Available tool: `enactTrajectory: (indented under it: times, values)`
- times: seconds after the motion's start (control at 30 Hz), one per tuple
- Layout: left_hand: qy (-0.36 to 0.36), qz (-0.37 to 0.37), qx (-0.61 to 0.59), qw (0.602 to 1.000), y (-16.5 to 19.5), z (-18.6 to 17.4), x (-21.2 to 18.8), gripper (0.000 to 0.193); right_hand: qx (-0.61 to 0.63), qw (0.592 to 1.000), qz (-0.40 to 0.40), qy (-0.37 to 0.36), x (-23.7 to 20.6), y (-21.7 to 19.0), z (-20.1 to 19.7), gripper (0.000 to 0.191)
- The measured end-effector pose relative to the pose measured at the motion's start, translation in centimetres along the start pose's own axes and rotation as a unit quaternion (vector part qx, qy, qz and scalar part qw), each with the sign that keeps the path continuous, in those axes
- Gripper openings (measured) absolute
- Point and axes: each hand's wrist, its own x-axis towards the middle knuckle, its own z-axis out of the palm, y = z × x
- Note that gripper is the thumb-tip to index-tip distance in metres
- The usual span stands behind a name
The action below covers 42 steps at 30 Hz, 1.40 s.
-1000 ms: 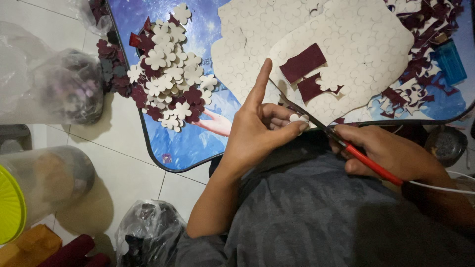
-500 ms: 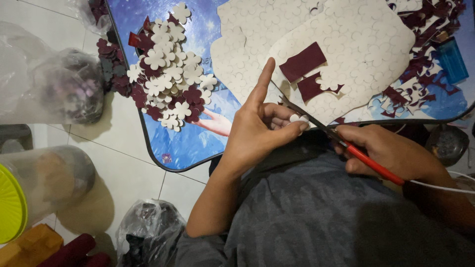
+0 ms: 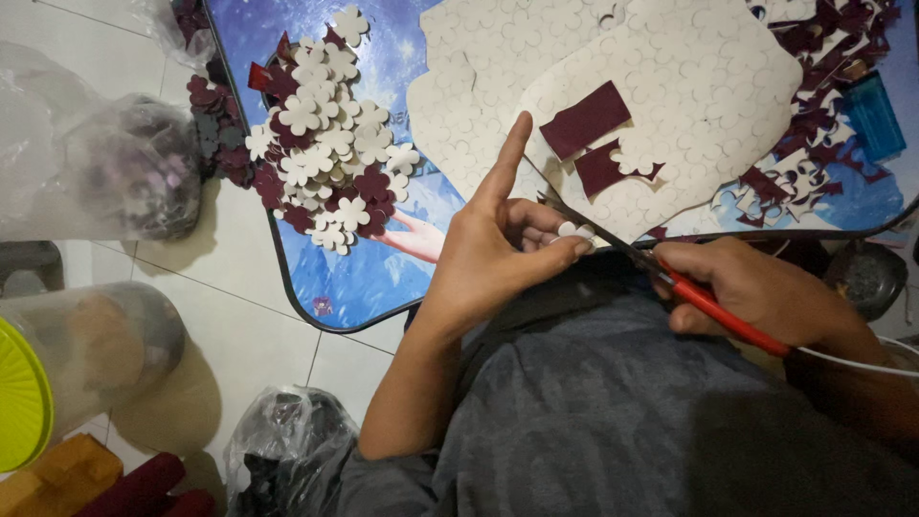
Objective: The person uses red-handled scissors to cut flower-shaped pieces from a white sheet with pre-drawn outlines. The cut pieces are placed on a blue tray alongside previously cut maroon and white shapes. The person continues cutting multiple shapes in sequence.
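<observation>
- Head view: our left hand [image 3: 498, 254] is pinching a small white flower cutout [image 3: 577, 231] at the worktop [image 3: 373, 278] edge; our right hand [image 3: 766, 292] is closing around red-handled scissors [image 3: 670, 278].
- A pile of finished flowers [image 3: 325, 163] is lying left; the white sheet [image 3: 689, 105] is remaining largely uncut.

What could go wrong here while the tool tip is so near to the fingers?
1. The left hand pinches a small white flower piece right at the thin tip of the red-handled tool in the right hand; a slip might hurt a fingertip.
2. The piece is tiny and could drop onto the lap.
3. The tool's white cord may snag on the arm.
</observation>
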Motion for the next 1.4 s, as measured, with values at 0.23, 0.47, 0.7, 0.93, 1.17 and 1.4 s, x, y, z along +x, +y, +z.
enactTrajectory:
  times: [0.23, 0.47, 0.7, 0.93, 1.17, 1.4]
  values:
    - [-0.007, 0.008, -0.004, 1.000, -0.2, -0.4, 0.1, 0.113, -0.012, 0.999, -0.036, 0.006, 0.0, 1.4, -0.3, 0.059]
    - [-0.007, 0.026, -0.012, 1.000, -0.4, -0.6, 0.3, 0.111, 0.010, 0.999, -0.024, 0.043, -0.4, 1.4, -0.6, 0.052]
    - [0.023, 0.041, 0.063, 0.997, -0.3, -0.7, 0.1, 0.105, -0.041, 0.999, 0.031, -0.004, 0.1, 1.4, -0.2, 0.046]
    - [0.284, 0.108, 0.385, 0.872, -0.5, -3.6, 0.3, 0.075, 0.000, 0.996, 0.057, 0.070, -0.5, 2.6, -0.1, 0.040]
    - [0.164, 0.265, 0.423, 0.850, -2.9, 0.1, 2.0, 0.040, 0.072, 0.987, 0.026, 0.138, -1.4, 2.6, -0.4, 0.039]
    - [0.110, 0.339, 0.541, 0.762, -4.2, 3.3, 4.0, 0.044, 0.081, 0.989, 0.024, 0.124, -1.4, 3.5, -0.4, 0.041]
